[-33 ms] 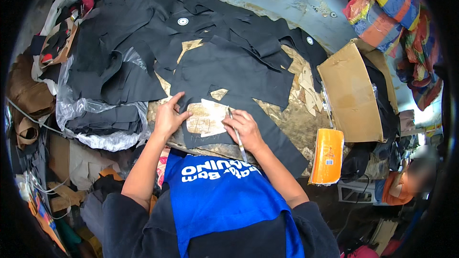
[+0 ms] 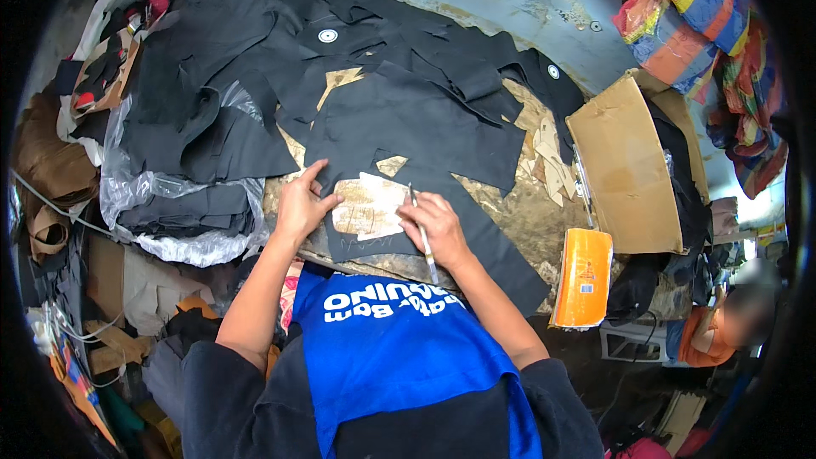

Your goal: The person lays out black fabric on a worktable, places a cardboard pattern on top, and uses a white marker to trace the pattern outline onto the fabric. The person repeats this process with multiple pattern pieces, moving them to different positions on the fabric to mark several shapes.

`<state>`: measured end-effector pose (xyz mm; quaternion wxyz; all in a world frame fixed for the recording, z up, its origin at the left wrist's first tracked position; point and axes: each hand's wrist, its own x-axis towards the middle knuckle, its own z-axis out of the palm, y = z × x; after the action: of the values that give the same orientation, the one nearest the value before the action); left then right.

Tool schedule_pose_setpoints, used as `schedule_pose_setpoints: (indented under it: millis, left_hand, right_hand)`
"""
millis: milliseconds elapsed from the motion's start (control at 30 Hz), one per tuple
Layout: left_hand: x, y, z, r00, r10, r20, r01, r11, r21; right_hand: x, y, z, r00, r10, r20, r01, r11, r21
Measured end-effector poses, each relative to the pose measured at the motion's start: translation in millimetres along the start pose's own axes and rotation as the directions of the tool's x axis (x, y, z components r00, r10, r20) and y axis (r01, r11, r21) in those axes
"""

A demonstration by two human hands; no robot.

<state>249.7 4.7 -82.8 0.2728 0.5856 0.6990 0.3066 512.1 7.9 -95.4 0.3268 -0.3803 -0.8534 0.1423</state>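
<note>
A pale, worn pattern piece [image 2: 367, 206] with brownish stains lies flat on a black fabric piece [image 2: 489, 246] at the table's near edge. My left hand [image 2: 299, 206] has its fingers spread, the thumb at the left edge of the pattern piece and the other fingers on the fabric. Along the opposite edge, my right hand [image 2: 439, 229] grips a slim, light-coloured pen [image 2: 428, 255], its upper end slanting toward me. Faint light zigzag marks show on the fabric just below the pattern piece.
Black fabric pieces [image 2: 255, 25] heap across the table's far side. At left sits a clear plastic bag [image 2: 200, 251] of folded black cloth. On the right are an open cardboard box [image 2: 625, 170], an orange pad [image 2: 582, 279] and pale scraps [image 2: 551, 157]. Another person [image 2: 710, 331] is at far right.
</note>
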Motion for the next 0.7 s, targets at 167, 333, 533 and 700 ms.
schedule_pose_setpoints:
  millis: [167, 333, 533, 700]
  left_hand:
    - [6.8, 2.9, -0.8, 0.999, -0.036, 0.001, 0.036, 0.997, 0.071]
    - [13.3, 11.8, -5.1, 0.973, 0.231, 0.023, -0.230, 0.941, 0.250]
    - [42.1, 16.9, -12.3, 0.889, 0.296, 0.349, -0.375, 0.908, 0.187]
    - [47.7, 23.4, -9.5, 0.882, 0.241, 0.405, -0.361, 0.898, 0.252]
  right_hand:
    - [0.8, 3.9, 0.9, 0.985, 0.170, -0.042, -0.169, 0.985, 0.029]
    - [6.3, 6.3, -0.7, 0.985, 0.171, -0.035, -0.170, 0.985, 0.040]
    - [5.5, 6.8, 0.0, 0.982, 0.185, -0.034, -0.184, 0.982, 0.040]
    - [4.9, 9.1, 0.8, 0.980, 0.193, -0.052, -0.189, 0.980, 0.064]
